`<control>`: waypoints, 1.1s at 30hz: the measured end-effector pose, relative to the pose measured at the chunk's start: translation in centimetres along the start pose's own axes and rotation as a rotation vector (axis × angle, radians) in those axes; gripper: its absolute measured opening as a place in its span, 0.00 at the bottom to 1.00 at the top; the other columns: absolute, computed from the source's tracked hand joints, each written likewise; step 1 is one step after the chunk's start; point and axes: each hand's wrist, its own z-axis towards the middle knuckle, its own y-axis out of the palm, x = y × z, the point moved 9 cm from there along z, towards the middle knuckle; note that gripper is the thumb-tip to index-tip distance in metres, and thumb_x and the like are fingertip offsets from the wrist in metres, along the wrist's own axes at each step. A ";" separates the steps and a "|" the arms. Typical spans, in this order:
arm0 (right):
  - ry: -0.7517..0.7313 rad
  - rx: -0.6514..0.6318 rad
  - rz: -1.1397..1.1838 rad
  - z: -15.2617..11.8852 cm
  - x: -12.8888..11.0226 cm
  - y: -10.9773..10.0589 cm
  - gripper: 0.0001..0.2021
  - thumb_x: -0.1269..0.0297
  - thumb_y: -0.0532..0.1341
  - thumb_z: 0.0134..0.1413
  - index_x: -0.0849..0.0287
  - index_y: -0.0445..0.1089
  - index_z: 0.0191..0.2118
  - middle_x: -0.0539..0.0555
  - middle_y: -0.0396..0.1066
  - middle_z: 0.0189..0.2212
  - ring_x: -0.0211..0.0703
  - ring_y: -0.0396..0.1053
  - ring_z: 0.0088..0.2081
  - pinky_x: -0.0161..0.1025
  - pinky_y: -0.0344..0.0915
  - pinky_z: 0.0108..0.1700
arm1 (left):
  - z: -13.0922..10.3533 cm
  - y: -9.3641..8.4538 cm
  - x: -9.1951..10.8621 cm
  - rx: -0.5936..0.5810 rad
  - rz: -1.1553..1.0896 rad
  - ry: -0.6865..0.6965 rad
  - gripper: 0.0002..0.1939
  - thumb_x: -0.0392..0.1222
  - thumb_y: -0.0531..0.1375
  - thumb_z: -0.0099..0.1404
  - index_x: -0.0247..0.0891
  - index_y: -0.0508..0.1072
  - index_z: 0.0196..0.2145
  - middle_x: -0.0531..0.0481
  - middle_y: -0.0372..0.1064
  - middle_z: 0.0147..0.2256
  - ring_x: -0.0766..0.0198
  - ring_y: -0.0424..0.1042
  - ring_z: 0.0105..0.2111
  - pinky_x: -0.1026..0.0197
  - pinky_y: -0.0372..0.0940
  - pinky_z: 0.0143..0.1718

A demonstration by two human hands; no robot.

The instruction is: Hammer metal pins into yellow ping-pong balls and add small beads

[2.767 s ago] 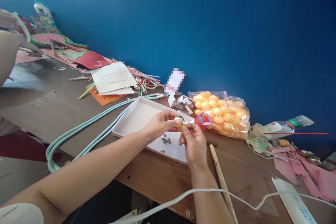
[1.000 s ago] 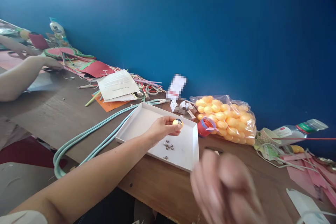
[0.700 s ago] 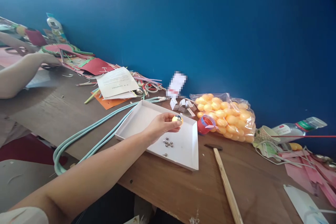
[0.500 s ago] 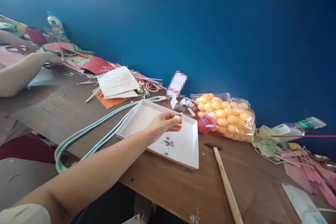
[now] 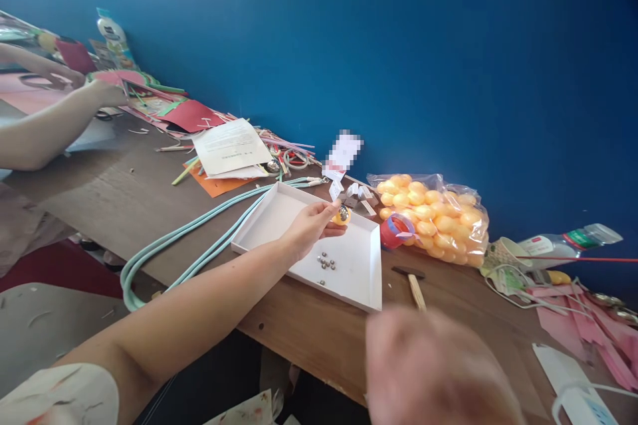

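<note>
My left hand [image 5: 312, 229] is over the white tray [image 5: 371, 282], closed on a small orange ball [image 5: 342, 215] with a shiny silver round part showing on it. In the tray below lie several small steel balls [image 5: 327, 264]. My right hand [image 5: 438, 368] is a blur close to the camera at the lower right, so its fingers cannot be made out. It hides most of the hammer's handle. The hammer [image 5: 417, 289] lies on the table, its dark head and the top of its wooden handle still visible.
Beside the tray are a clear bag of orange balls [image 5: 438, 216], a red-and-blue ring [image 5: 396, 231] and pale blue cords [image 5: 199, 222]. Behind are printed papers [image 5: 232, 149]; at right, a plastic bottle [image 5: 568, 242] and a power strip [image 5: 578, 378]. A co-worker's arms [image 5: 44, 133] reach in at left.
My right hand has come into view at the lower right, over the hammer's handle. The ball in my left hand now shows more of its silver part. The view has shifted slightly.
</note>
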 end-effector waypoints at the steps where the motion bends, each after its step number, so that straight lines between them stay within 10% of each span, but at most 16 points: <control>1: 0.062 0.011 -0.029 1.3 2.1 0.0 0.07 0.61 0.59 0.56 0.48 0.74 0.30 0.47 0.74 0.23 0.41 0.69 0.25 0.35 0.63 0.26 | 0.1 -0.2 0.1 0.022 -0.006 0.016 0.18 0.51 0.60 0.61 0.30 0.70 0.36 0.42 0.72 0.35 0.66 0.74 0.29 0.60 0.70 0.38; 5: 0.406 0.104 -0.351 4.4 11.3 -0.4 0.08 0.62 0.57 0.57 0.54 0.74 0.31 0.49 0.75 0.30 0.42 0.70 0.32 0.37 0.62 0.35 | 0.1 -1.0 0.5 0.113 0.008 0.061 0.18 0.52 0.58 0.62 0.30 0.69 0.36 0.44 0.71 0.34 0.67 0.73 0.29 0.60 0.70 0.38; 9: 0.485 -0.006 -0.491 5.1 15.3 2.2 0.08 0.63 0.57 0.56 0.51 0.74 0.37 0.50 0.75 0.37 0.43 0.71 0.37 0.37 0.61 0.37 | 0.0 -1.0 0.7 0.110 0.043 0.062 0.18 0.52 0.58 0.62 0.31 0.68 0.35 0.46 0.71 0.32 0.67 0.73 0.28 0.60 0.70 0.37; 25: 0.540 0.023 -0.666 5.1 16.5 3.2 0.08 0.65 0.53 0.57 0.54 0.70 0.36 0.54 0.73 0.38 0.47 0.72 0.37 0.39 0.59 0.32 | -0.2 -0.4 -0.2 0.061 0.043 -0.036 0.20 0.54 0.60 0.60 0.31 0.69 0.35 0.45 0.70 0.33 0.66 0.74 0.29 0.65 0.70 0.32; 33: 0.569 0.419 0.119 2.8 16.3 0.7 0.10 0.54 0.60 0.55 0.55 0.65 0.33 0.48 0.73 0.22 0.40 0.72 0.23 0.36 0.68 0.28 | -0.3 0.2 -0.4 -0.009 -0.002 -0.080 0.20 0.55 0.61 0.59 0.32 0.70 0.35 0.44 0.71 0.35 0.67 0.73 0.29 0.66 0.70 0.29</control>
